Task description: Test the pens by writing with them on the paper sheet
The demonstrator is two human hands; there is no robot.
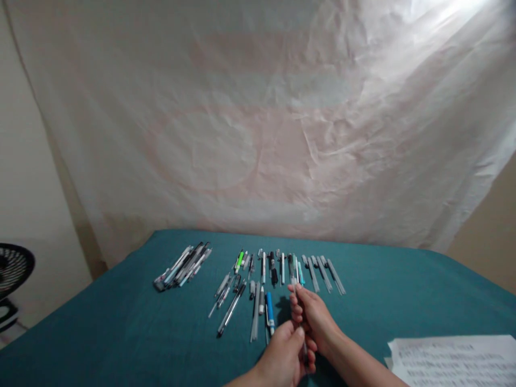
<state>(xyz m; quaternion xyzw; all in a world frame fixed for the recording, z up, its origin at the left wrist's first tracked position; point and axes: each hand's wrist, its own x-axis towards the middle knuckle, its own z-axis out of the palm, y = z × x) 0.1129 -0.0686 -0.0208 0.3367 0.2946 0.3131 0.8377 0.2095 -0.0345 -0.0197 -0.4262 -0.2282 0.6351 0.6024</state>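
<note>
Low in the middle of the head view, my left hand (282, 352) and my right hand (316, 314) both close around one slim, clear pen (294, 287). My right hand grips its upper part, and my left hand is wrapped round the lower part; the fingers hide most of it. Just left of my hands lies a blue pen part (270, 307). Beside that are clear tubes (255, 314) and a grey-white piece (262, 301). Farther left lies a clear pen with black ends (231, 310).
Behind my hands runs a row of pen parts, including a green pen (239, 262), black pieces (272, 263) and clear barrels (336, 277). A bundle of pens (187, 266) lies left on the green tablecloth (121, 317). Written paper (455, 360) is at right, a fan (15, 271) at far left.
</note>
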